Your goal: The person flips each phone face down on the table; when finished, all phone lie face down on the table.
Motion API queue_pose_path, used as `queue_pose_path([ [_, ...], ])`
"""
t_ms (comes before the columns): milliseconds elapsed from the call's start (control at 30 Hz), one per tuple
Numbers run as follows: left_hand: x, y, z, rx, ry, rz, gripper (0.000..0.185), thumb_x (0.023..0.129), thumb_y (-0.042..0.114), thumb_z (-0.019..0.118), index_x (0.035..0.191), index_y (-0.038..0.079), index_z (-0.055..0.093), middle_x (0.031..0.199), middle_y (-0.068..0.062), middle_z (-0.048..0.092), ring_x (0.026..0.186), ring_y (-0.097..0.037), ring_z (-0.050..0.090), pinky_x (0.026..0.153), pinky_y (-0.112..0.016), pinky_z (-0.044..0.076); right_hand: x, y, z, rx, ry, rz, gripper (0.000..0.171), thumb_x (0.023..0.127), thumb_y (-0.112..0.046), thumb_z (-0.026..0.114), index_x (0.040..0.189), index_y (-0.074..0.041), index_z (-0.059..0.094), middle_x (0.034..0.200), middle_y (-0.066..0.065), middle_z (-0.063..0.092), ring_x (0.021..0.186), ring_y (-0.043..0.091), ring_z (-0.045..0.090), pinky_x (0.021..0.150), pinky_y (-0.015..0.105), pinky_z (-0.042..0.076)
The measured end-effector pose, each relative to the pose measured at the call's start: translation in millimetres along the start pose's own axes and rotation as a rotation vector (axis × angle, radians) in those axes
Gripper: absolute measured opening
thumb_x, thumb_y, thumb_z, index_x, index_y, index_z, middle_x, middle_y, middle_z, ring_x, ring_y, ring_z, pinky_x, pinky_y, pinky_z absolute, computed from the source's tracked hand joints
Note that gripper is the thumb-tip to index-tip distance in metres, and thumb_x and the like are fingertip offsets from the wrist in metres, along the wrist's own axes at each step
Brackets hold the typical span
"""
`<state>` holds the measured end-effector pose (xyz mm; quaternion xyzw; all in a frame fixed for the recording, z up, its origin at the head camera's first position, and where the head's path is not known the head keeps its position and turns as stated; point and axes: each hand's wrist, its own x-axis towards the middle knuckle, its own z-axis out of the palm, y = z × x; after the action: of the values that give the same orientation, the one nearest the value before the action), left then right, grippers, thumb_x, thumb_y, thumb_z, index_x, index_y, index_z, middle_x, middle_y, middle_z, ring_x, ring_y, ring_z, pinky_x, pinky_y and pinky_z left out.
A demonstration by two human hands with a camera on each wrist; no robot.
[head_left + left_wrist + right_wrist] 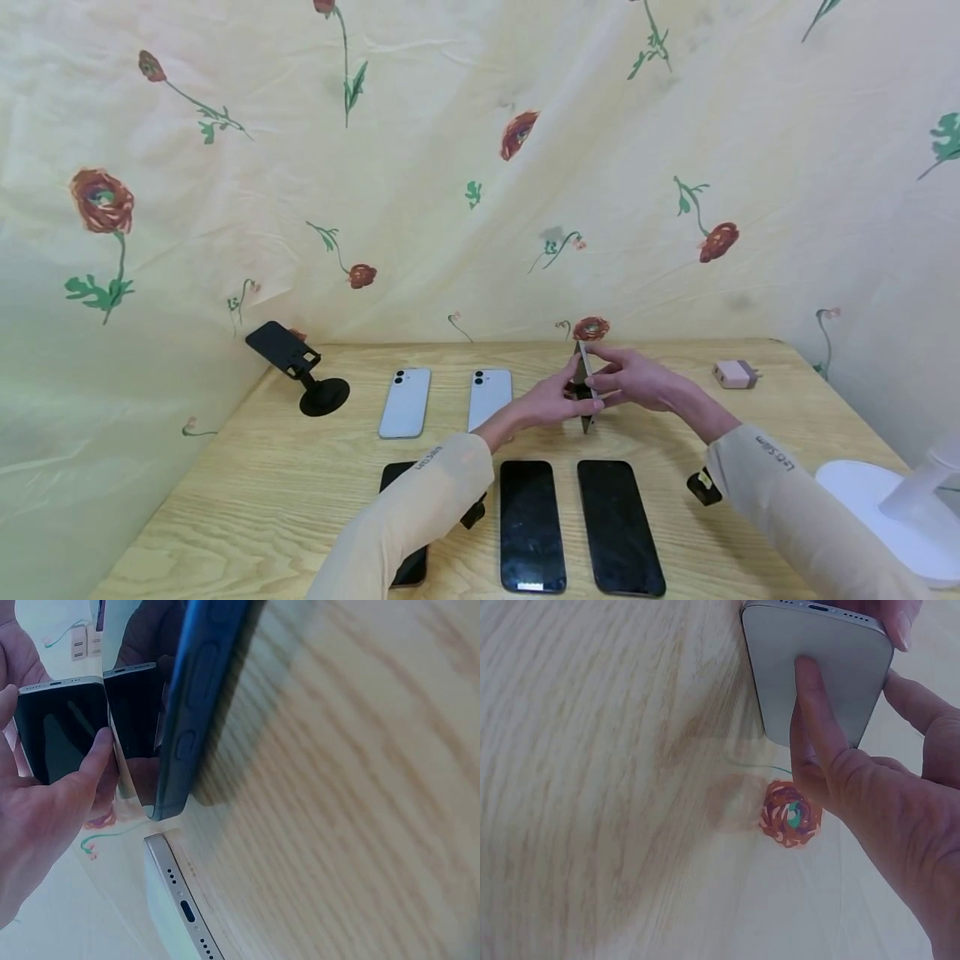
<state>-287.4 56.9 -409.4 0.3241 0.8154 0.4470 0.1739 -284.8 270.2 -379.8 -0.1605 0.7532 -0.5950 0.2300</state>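
Wooden table (pixel 300 500) bears your work: both hands pinch one phone (pixel 583 385) between them, on edge, long axis upright, at the far centre. Left hand (pixel 551 403) grips its screen side, right hand (pixel 637 382) its pale back.
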Motion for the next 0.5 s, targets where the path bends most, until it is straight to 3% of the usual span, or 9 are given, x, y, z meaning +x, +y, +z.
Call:
queue_pose_path([
  [267,-2.1,0.4,-0.9,-0.007,0.009,-0.008,0.090,0.100,0.036,0.062,0.162,0.026,-0.002,0.151,-0.016,0.042,0.128,-0.024,0.051,0.097,-0.029,0.044,-2.0,2.8,2.3,0.043,-0.034,-0.005,0.078,0.104,-0.006,0.051,0.160,-0.008,-0.003,0.146,0.043,0.026,0.133,0.053,0.036,0.094,0.049,0.049],
  [500,-3.9,-1.9,-1.6,-0.037,0.025,-0.005,0.090,0.099,0.033,0.064,0.162,0.024,0.001,0.150,-0.017,0.044,0.127,-0.021,0.052,0.096,-0.027,0.044,-3.8,1.5,7.8,0.056,-0.047,-0.021,0.078,0.104,-0.006,0.049,0.160,-0.007,-0.005,0.145,0.043,0.028,0.132,0.051,0.038,0.095,0.051,0.048],
])
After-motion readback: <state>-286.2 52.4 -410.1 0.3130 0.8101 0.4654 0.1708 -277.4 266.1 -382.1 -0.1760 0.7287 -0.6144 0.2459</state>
